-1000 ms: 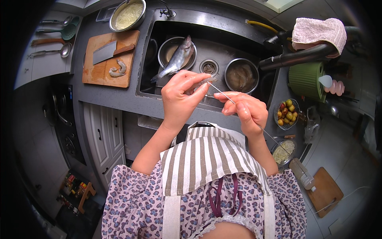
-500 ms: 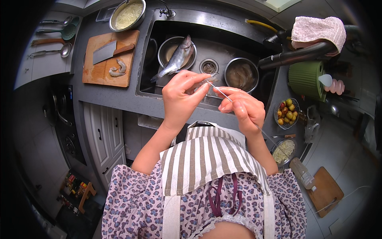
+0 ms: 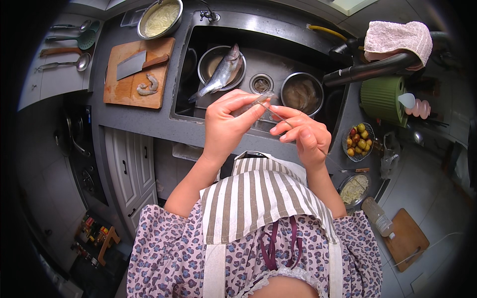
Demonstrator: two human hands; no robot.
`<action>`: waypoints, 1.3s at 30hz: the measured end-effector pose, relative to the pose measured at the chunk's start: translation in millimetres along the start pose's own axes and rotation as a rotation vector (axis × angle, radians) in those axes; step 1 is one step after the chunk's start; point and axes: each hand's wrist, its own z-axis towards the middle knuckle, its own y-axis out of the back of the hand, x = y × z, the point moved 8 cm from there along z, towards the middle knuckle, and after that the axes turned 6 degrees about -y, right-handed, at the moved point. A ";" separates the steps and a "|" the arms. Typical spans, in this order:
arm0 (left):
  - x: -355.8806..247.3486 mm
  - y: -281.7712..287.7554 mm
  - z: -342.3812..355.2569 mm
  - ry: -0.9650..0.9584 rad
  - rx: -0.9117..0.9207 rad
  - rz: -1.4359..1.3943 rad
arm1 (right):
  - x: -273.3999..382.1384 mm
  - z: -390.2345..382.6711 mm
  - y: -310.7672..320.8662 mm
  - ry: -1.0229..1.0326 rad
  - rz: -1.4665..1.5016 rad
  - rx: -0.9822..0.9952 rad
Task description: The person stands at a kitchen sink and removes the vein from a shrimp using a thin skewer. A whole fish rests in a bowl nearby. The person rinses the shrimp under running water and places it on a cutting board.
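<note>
At the sink (image 3: 278,63), left hand (image 3: 227,121) pinches shrimp (image 3: 268,96), right hand (image 3: 309,140) a thin rod (image 3: 276,115).

The rod (image 3: 269,110) is grey, the apron (image 3: 258,196) brown-and-white striped.

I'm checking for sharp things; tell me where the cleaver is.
In the head view, the cleaver lies at upper left, on the cutting board left of the sink, beside the shrimp.
</note>
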 end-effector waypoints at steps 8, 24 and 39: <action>-4.1 -3.6 0.9 -0.076 0.039 0.050 | -10.9 -1.7 3.8 -0.063 0.145 -0.018; -12.0 -7.2 -1.9 -0.196 0.036 0.331 | -4.6 4.5 20.1 -0.029 0.218 -0.193; -24.1 -3.8 0.0 -0.281 0.003 0.294 | 19.9 5.4 12.3 0.067 -0.055 -0.032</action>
